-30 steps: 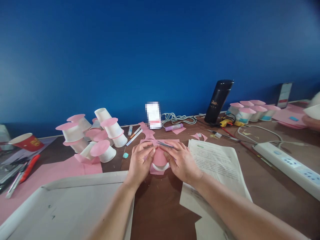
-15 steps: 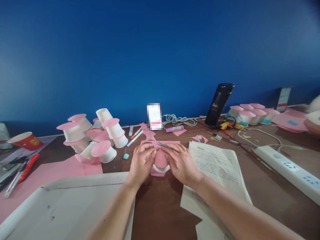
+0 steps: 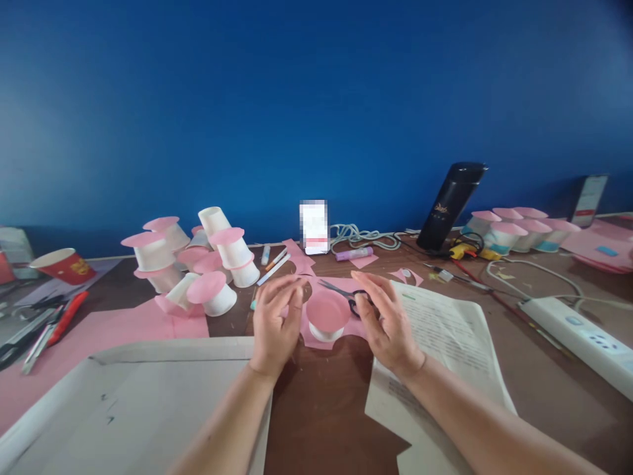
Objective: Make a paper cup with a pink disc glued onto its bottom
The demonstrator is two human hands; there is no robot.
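Note:
In the middle stands a small white paper cup (image 3: pixel 324 332) with a round pink paper disc (image 3: pixel 328 310) on top. Pink paper with cut edges (image 3: pixel 316 342) lies beneath it. To the cup's left is my left hand (image 3: pixel 277 323), empty, thumb and fingers slightly apart. My right hand (image 3: pixel 390 323) is on the other side, fingers spread, apart from the cup. Dark-handled scissors (image 3: pixel 341 291) lie just behind the disc; my right thumb partly covers their handles, and whether it touches them I cannot tell.
Disc-topped cups (image 3: pixel 148 254) are stacked at left, near a red paper cup (image 3: pixel 64 266) and cutting tools (image 3: pixel 47 330). A black bottle (image 3: pixel 450 206), more covered cups (image 3: pixel 504 239), printed sheets (image 3: pixel 445 336) and a power strip (image 3: pixel 583 336) occupy the right. A phone (image 3: pixel 314 227) stands behind.
Both hands have let go of the disc and cup and moved apart, baring the disc and the scissors' handles. The camera view has shifted slightly.

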